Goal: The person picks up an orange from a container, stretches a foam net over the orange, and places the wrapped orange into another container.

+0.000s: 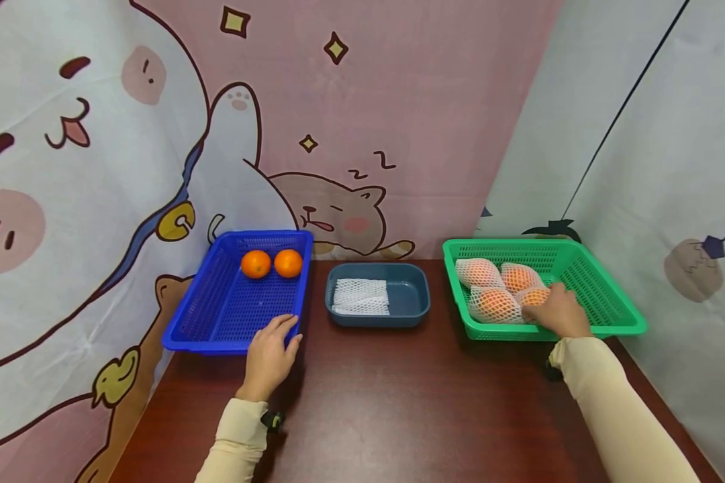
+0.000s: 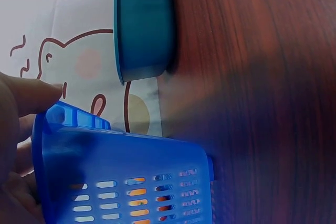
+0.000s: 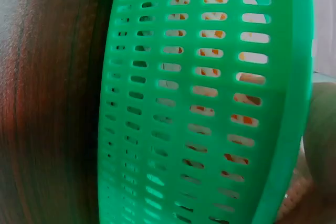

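My left hand (image 1: 270,359) rests on the near right corner of a blue basket (image 1: 184,322), its fingers lying over the rim. In the left wrist view the thumb touches that rim; part of the fingers is hidden behind it. Two bare oranges (image 1: 256,264) sit at the back of this basket. At the right, my right hand (image 1: 560,312) reaches into a green basket (image 1: 616,305) and holds an orange in a white foam net (image 1: 530,296). Three more netted oranges (image 1: 494,305) lie beside it. The green wall hides most of the hand in the right wrist view.
Between the baskets stands a dark blue-grey tray (image 1: 409,295) with flattened white foam nets (image 1: 360,297) in its left part. All stand on a dark red-brown wooden table (image 1: 399,402). A cartoon-printed cloth (image 1: 411,100) hangs behind and along the sides.
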A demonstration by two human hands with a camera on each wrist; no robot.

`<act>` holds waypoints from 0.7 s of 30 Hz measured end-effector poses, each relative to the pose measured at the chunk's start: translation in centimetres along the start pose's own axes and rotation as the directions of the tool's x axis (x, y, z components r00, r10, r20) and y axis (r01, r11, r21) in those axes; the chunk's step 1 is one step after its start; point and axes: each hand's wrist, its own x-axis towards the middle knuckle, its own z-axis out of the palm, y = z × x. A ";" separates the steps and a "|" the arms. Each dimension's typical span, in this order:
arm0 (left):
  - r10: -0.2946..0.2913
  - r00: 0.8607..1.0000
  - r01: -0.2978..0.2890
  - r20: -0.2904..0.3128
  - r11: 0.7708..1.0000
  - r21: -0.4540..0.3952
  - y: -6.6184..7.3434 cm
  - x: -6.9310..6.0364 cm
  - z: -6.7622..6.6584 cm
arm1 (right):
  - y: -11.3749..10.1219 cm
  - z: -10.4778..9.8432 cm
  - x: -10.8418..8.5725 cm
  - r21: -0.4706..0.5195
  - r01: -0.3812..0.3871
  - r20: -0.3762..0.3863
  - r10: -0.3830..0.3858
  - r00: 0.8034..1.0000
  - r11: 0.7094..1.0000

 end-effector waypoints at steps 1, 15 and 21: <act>0.000 1.000 0.000 -0.001 1.000 0.000 0.0 0.0 0.0 | 0.0 0.0 0.2 0.003 -0.002 0.020 0.002 1.000 1.000; 0.009 1.000 -0.009 -0.018 1.000 0.007 0.0 0.0 0.1 | -0.7 0.0 1.4 -0.192 0.041 0.275 0.014 0.961 0.981; 0.011 1.000 -0.011 -0.024 1.000 0.008 -0.2 0.0 0.3 | -0.6 -0.1 1.5 -0.177 0.019 0.294 0.034 0.955 0.984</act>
